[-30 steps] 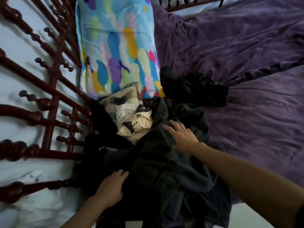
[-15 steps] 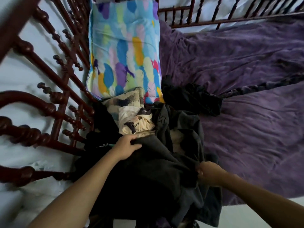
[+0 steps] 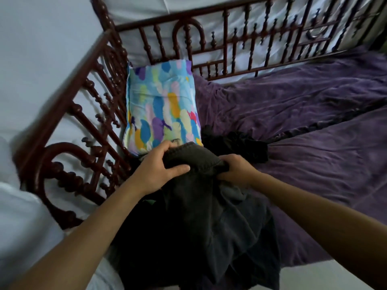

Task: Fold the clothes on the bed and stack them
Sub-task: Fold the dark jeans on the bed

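**sockdrawer88:** ok so where was the thing being folded? I couldn't make it out.

**remote_op:** On my head-cam feed the dark grey garment [image 3: 199,206] was at the near left corner of the bed, right beside the side rails [image 3: 62,95]. Its top edge was bunched up between both hands. The rest hung down in loose folds over a heap of other dark clothes [image 3: 146,237] and past the near edge of the bed.

**sockdrawer88:** and the hands? open, or actually gripping?

**remote_op:** Both gripping, neither one loose. The left hand [image 3: 159,166] had its fingers curled over the top of the fabric, with the thumb pressed flat on the side facing me. The right hand [image 3: 236,172] was balled up round a wad of that same edge, just beside the left, with the back of the hand toward the camera.

**sockdrawer88:** anything else on the bed?

**remote_op:** A black garment [image 3: 236,143] lay crumpled just past the right hand, on the purple blanket [image 3: 314,164] that covered the bed out toward the right edge. A bright feather-print pillow [image 3: 163,105] sat in the far left corner against the rails, and its near end reached the heap. A scrap of pale patterned cloth [image 3: 176,141] poked out by the left fingertips, but I couldn't tell what it was. The rails were dark red turned wood, along the left and far edges.
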{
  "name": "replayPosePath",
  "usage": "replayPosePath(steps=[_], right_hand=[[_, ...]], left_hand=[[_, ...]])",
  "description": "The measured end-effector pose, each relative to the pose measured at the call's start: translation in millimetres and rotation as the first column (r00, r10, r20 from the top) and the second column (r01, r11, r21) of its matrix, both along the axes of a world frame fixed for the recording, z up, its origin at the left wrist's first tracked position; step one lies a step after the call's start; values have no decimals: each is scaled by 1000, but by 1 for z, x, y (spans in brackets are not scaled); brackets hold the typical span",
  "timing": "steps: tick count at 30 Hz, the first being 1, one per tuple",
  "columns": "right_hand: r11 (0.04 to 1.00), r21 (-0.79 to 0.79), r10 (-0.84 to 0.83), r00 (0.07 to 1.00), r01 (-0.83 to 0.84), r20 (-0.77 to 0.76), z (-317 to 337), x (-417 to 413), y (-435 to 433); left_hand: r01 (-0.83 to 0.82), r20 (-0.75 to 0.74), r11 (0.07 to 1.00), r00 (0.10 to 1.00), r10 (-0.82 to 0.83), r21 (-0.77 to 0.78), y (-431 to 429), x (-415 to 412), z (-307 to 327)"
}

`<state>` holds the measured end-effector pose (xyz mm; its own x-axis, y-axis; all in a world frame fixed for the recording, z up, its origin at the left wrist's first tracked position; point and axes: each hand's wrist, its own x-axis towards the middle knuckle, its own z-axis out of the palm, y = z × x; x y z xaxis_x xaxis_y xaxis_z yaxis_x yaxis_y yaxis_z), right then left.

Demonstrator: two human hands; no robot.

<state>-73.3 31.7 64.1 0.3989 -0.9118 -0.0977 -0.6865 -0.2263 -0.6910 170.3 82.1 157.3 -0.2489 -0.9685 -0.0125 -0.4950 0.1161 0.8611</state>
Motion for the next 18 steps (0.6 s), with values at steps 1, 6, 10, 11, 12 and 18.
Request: replayPosePath(steps=[1, 6, 10, 11, 12, 18], right_hand=[[997, -64, -37, 998, 39, 42, 11, -14, 7], [944, -316, -63, 993, 91, 100, 99, -74, 52], [868, -459, -126, 978, 190, 166, 156, -108, 91], [856, -470, -136, 971, 216, 198, 165, -116, 100], [850, -474, -137, 965, 230, 223, 173, -124, 108], [825, -489, -173, 950, 284, 261, 191, -168, 144]], left_hand=[[-45, 6, 998, 999, 45, 33, 7, 2, -6], [27, -135, 863, 990, 48, 504, 26, -29, -47], [137, -49, 950, 991, -128, 281, 26, -86, -46], [122, -43, 975, 992, -116, 186, 24, -100, -41], [113, -50, 987, 993, -108, 111, 24, -115, -29], [323, -69, 864, 944, -322, 386, 23, -174, 24]])
